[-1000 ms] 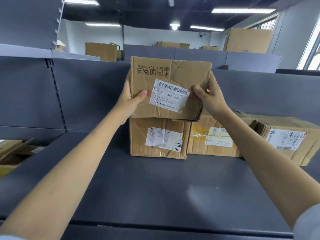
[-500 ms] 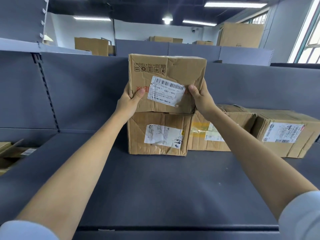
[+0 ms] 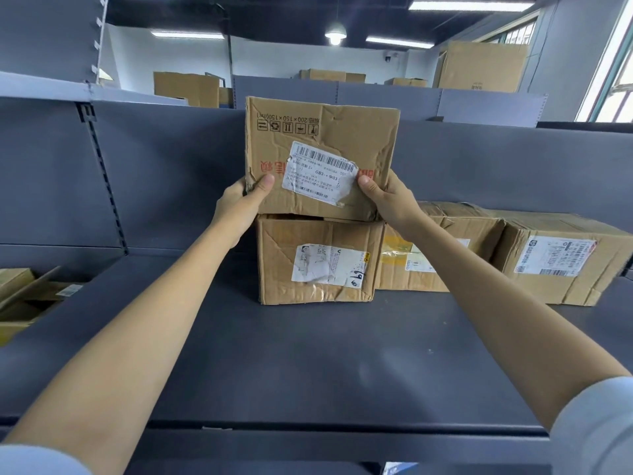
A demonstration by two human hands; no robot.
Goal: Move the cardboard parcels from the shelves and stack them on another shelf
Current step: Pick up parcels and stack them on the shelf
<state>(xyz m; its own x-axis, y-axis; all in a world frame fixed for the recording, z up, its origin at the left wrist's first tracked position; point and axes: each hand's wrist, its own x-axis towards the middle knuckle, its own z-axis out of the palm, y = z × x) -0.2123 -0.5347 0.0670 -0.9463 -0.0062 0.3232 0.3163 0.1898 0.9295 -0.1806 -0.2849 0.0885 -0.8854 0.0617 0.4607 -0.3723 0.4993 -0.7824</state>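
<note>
A creased cardboard parcel [image 3: 322, 138] with a white barcode label sits on top of a second parcel [image 3: 318, 258] on the dark grey shelf [image 3: 308, 354]. My left hand [image 3: 239, 204] grips its lower left corner, thumb on the front face. My right hand [image 3: 390, 197] grips its lower right corner the same way. Two more parcels stand in the row to the right: one [image 3: 442, 221] mostly behind my right forearm, and a larger one [image 3: 561, 258] with a printed label.
The shelf's grey back panel [image 3: 164, 173] rises behind the parcels. Flattened cardboard [image 3: 24, 296] lies on a lower level at the far left. Big cartons [image 3: 479, 66] stand on distant shelving. A window [image 3: 620, 80] is at the right.
The top parcel has come down from mid-air and now rests level on the lower parcel. Both hands have slid to its bottom corners.
</note>
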